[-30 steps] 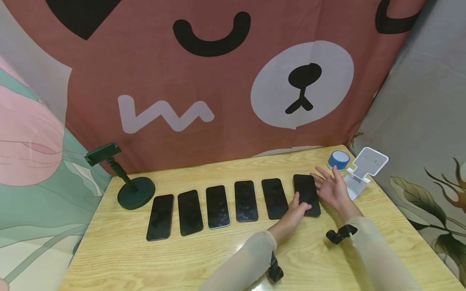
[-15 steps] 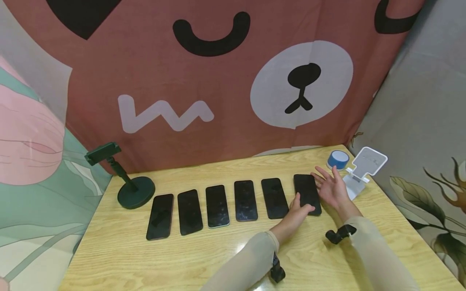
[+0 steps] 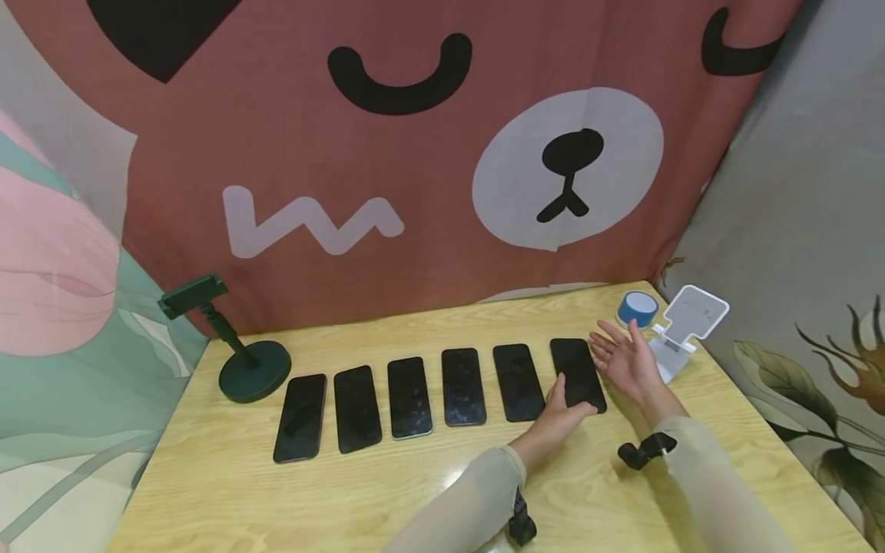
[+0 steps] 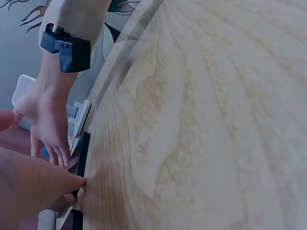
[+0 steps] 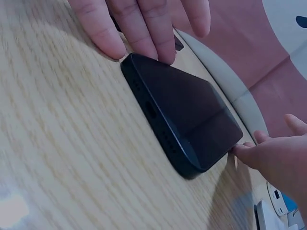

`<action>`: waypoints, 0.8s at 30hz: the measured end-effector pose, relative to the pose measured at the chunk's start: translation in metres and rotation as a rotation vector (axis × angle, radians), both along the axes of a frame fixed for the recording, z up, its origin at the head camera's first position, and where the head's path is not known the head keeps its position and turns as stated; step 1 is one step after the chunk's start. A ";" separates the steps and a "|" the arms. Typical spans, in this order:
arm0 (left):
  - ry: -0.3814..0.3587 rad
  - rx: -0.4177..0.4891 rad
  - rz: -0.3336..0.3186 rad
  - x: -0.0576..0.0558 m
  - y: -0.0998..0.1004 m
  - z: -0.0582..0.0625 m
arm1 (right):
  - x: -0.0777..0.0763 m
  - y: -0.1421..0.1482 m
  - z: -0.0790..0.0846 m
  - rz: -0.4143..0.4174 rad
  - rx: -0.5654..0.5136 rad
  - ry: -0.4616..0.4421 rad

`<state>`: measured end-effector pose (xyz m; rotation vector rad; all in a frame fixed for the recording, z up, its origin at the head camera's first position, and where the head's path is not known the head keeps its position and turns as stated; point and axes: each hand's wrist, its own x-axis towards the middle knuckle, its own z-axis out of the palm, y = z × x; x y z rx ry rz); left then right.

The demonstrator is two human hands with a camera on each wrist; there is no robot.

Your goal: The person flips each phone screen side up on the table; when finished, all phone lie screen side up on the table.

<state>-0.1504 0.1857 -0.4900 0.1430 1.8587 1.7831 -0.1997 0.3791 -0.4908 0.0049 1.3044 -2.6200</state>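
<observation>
A row of several black phones lies face up on the wooden table (image 3: 387,491). My hands flank the rightmost phone (image 3: 575,367). On its left, the left hand (image 3: 549,426) spreads its thumb and fingers around the near left corner. In the right wrist view, straight fingertips of the left hand (image 5: 139,28) reach the corner of the phone (image 5: 192,105). The right hand (image 3: 632,365) stands palm inward with extended fingers along the far right edge. The right wrist view shows the right hand's fingers (image 5: 249,151) at that edge.
Right of the hands stand a white folding stand (image 3: 694,315) and a blue tape roll (image 3: 637,309). A dark green clip stand (image 3: 254,372) occupies the far left. The neighbouring phone (image 3: 518,382) lies close to the left hand. A bear-print cloth (image 3: 415,169) borders the table's back.
The head view has shifted slightly. The rightmost phone's far end has turned a little to the left, and the left thumb has moved down toward its near edge.
</observation>
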 end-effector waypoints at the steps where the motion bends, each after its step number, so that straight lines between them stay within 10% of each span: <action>1: 0.003 -0.001 0.001 0.000 -0.001 -0.001 | -0.001 -0.001 0.000 0.000 0.005 -0.004; 13: 0.076 -0.001 -0.071 0.000 -0.012 0.007 | 0.005 -0.006 0.016 -0.037 0.192 -0.048; 24: 0.058 0.277 -0.097 -0.019 -0.082 0.013 | 0.019 -0.014 0.037 -0.034 0.399 -0.031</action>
